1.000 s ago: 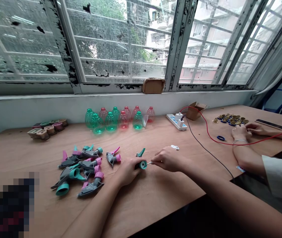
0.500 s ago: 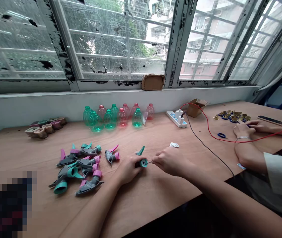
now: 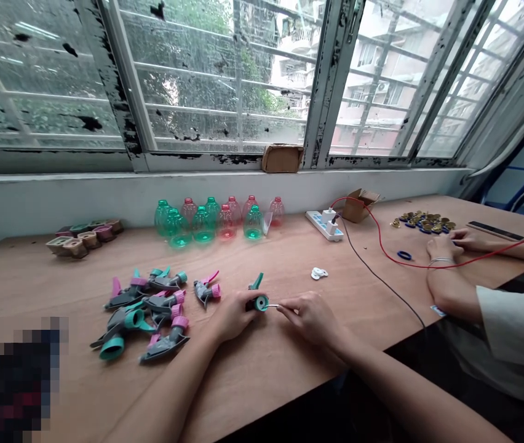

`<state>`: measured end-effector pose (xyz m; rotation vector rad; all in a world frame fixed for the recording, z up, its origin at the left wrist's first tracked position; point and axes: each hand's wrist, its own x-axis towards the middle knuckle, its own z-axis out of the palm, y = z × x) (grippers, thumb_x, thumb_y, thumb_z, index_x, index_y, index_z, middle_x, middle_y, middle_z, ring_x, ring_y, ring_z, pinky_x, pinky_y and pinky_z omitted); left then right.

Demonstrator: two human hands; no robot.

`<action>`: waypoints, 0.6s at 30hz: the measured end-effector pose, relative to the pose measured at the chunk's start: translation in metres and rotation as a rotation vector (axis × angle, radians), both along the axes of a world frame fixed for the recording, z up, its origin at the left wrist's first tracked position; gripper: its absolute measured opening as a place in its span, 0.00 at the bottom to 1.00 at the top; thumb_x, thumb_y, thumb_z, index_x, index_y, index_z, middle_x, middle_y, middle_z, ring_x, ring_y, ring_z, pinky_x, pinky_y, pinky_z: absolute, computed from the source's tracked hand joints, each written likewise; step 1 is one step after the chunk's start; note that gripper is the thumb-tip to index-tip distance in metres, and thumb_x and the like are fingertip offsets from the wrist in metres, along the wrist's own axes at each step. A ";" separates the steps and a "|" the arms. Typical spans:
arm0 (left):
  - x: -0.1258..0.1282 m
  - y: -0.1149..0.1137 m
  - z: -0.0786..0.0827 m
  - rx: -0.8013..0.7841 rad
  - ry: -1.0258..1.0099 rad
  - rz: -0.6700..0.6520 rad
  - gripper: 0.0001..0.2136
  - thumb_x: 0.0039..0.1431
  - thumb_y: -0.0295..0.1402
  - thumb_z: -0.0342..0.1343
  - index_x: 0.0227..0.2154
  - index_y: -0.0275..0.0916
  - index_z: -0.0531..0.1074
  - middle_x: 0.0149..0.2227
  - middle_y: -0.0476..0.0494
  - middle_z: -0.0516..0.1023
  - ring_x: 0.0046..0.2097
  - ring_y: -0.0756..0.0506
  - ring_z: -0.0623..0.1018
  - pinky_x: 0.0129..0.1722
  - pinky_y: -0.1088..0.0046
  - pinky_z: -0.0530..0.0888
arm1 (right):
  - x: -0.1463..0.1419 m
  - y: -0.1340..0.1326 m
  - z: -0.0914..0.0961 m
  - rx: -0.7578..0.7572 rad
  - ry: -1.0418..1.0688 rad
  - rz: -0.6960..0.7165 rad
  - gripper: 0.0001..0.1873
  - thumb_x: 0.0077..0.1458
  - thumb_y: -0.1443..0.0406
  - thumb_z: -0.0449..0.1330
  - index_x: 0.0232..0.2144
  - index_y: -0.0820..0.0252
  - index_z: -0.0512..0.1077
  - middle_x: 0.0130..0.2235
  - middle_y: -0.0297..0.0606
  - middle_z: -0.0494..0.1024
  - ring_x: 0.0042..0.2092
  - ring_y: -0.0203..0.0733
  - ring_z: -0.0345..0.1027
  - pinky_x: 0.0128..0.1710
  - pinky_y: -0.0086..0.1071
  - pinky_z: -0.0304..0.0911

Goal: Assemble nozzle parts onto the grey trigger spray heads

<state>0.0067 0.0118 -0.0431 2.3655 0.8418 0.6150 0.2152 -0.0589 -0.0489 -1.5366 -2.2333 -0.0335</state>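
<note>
My left hand (image 3: pixel 232 315) is closed round a grey spray trigger head with a teal collar (image 3: pixel 258 298), its teal lever sticking up. My right hand (image 3: pixel 308 315) pinches a thin pale tube (image 3: pixel 275 306) whose end meets the teal collar. Both hands rest on the wooden table (image 3: pixel 262 369) near its front edge. A pile of several more trigger heads (image 3: pixel 149 311), teal and pink, lies just left of my left hand. A small white part (image 3: pixel 318 272) lies on the table beyond my right hand.
Green and pink plastic bottles (image 3: pixel 218 220) stand in rows by the wall. Small pots (image 3: pixel 84 239) sit at back left. A power strip (image 3: pixel 321 224), red and black cables, a cardboard box (image 3: pixel 358 205) and gold caps (image 3: pixel 423 221) are at right, where another person's hands (image 3: pixel 446 246) work.
My right hand has slid a little left and down, closer to the collar. The view shifted slightly; the white part now shows clear of my hand.
</note>
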 end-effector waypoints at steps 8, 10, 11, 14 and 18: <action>0.003 0.000 0.000 0.005 -0.001 0.018 0.15 0.51 0.24 0.52 0.41 0.39 0.76 0.34 0.47 0.79 0.36 0.47 0.75 0.35 0.76 0.67 | -0.002 -0.001 0.025 0.014 -0.231 -0.043 0.20 0.64 0.59 0.49 0.26 0.57 0.75 0.27 0.36 0.78 0.28 0.36 0.67 0.25 0.30 0.43; 0.004 0.000 0.000 0.008 -0.012 0.012 0.15 0.50 0.23 0.52 0.40 0.39 0.76 0.35 0.48 0.79 0.36 0.48 0.75 0.36 0.76 0.67 | -0.003 -0.001 0.037 0.024 -0.364 0.007 0.16 0.63 0.63 0.50 0.28 0.58 0.74 0.29 0.36 0.77 0.28 0.36 0.67 0.24 0.31 0.42; 0.004 0.000 0.000 0.008 -0.014 0.009 0.15 0.50 0.23 0.52 0.40 0.39 0.76 0.34 0.48 0.79 0.35 0.48 0.75 0.36 0.76 0.67 | -0.002 0.000 0.042 0.037 -0.431 0.055 0.14 0.62 0.66 0.50 0.29 0.58 0.74 0.30 0.37 0.77 0.29 0.37 0.67 0.24 0.31 0.43; 0.005 0.000 0.001 -0.010 -0.016 0.000 0.15 0.51 0.24 0.53 0.41 0.39 0.76 0.35 0.47 0.79 0.35 0.47 0.75 0.36 0.76 0.68 | 0.006 0.007 0.049 0.096 -0.595 0.242 0.11 0.59 0.73 0.51 0.35 0.59 0.73 0.32 0.39 0.76 0.34 0.39 0.66 0.26 0.30 0.46; 0.005 0.000 0.004 -0.041 -0.008 -0.039 0.15 0.53 0.26 0.53 0.43 0.40 0.76 0.38 0.45 0.80 0.38 0.46 0.75 0.38 0.75 0.68 | 0.023 0.021 0.039 0.211 -0.611 0.386 0.12 0.61 0.72 0.49 0.41 0.59 0.71 0.32 0.38 0.75 0.35 0.38 0.64 0.27 0.30 0.48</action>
